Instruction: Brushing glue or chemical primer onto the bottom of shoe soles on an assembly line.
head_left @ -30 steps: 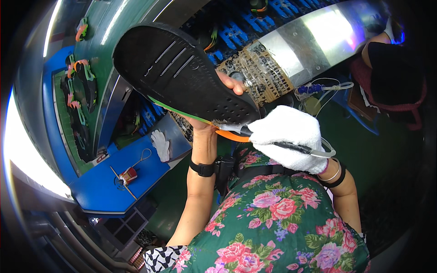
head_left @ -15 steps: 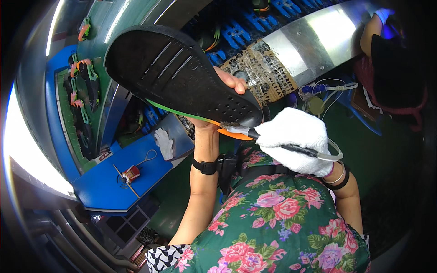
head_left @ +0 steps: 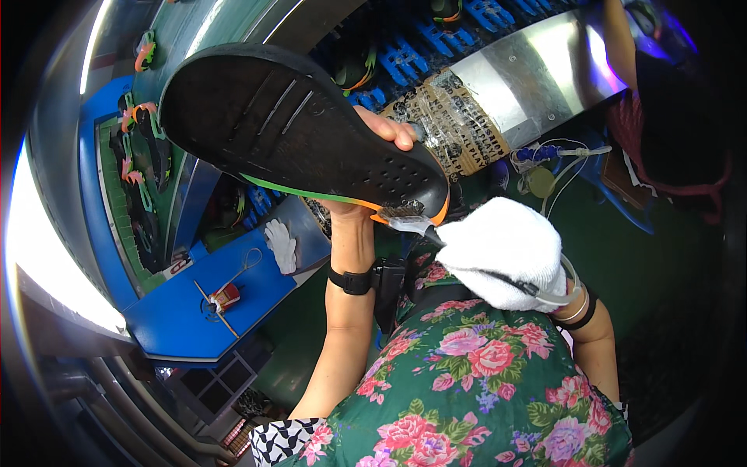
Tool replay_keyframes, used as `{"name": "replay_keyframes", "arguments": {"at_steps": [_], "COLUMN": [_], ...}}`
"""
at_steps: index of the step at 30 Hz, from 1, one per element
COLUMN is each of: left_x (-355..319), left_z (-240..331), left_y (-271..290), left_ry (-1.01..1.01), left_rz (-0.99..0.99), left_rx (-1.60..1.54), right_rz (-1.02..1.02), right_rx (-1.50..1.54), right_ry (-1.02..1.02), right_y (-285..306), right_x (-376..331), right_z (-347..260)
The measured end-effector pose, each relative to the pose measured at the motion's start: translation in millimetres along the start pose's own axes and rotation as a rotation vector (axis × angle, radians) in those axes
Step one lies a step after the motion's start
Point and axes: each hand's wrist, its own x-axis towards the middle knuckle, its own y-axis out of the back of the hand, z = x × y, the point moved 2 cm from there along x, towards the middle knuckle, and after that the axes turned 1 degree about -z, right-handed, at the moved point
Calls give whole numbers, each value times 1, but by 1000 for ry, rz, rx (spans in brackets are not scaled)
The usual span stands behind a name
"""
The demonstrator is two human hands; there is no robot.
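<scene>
My bare left hand [head_left: 389,131] is wrapped round a large black shoe sole [head_left: 303,128] with a green and orange edge, raised and tilted in front of me. Grooves mark its wide end; small holes dot the narrower end. My right hand [head_left: 504,251], in a white knitted glove, is closed on a brush [head_left: 414,224] with a pale head and dark bristles. A clear tube [head_left: 574,282] trails from the brush's black handle past my wrist. The bristles touch the sole near its narrow end. The glove hides most of my right fingers.
Behind the sole stands a metal rail [head_left: 521,74] wrapped in printed tape. A blue table [head_left: 249,311] at left bears a white glove [head_left: 281,246] and a red container [head_left: 226,297] with a stick across it. Shoe parts [head_left: 152,132] lie farther left. Another person's arm [head_left: 620,43] shows at upper right.
The sole has shifted slightly left and turned a little. The brush has moved from the orange edge onto the narrow end's underside, and my gloved hand has rolled slightly.
</scene>
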Motion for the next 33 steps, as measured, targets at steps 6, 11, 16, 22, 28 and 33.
{"name": "replay_keyframes", "arguments": {"at_steps": [6, 11, 16, 22, 28, 33], "left_x": [-2, -1, 0, 0, 4, 8], "left_z": [-16, -14, -22, -27, -22, -21], "left_y": [-4, 1, -7, 1, -3, -7], "left_ry": [-80, -15, -72, -46, -52, -57], "left_rz": [184, 162, 171, 149, 158, 128], "left_rx": [-99, -79, -87, -160, -162, -196], "right_rz": [21, 38, 20, 27, 85, 19], "right_rx": [9, -35, -43, -57, -38, -62], "right_ry": [18, 18, 15, 13, -60, -55], "right_y": [-2, 3, -1, -1, 12, 8], "right_x": [7, -7, -3, -8, -4, -14], "right_z": [-16, -7, -13, -7, -6, 2]}}
